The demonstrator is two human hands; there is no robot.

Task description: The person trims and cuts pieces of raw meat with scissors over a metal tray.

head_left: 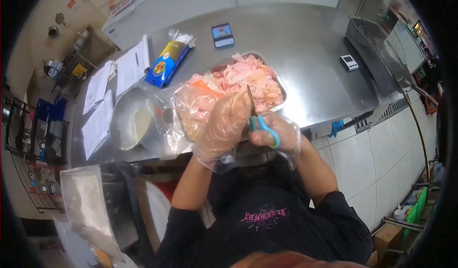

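My right hand [277, 132], in a clear plastic glove, is closed around the light-blue handles of scissors [267, 130]. Their blades point up, beside the fingers of my left hand [222, 125]. That hand is gloved too, its fingers closed on a pale piece of raw meat [240, 103], mostly hidden by the fingers. Just beyond both hands, a metal tray [285, 87] holds a heap of pink, skin-like raw meat pieces [255, 79]. A clear plastic bag [191, 101] with more raw meat lies left of the tray, against my left hand.
A metal bowl [125, 120], papers [98, 129] and a blue-yellow packet [167, 63] are on the steel table [305, 39] at left. A phone [223, 34] lies behind the tray, a small timer [348, 63] at right. A bin of white powder [88, 201] stands lower left.
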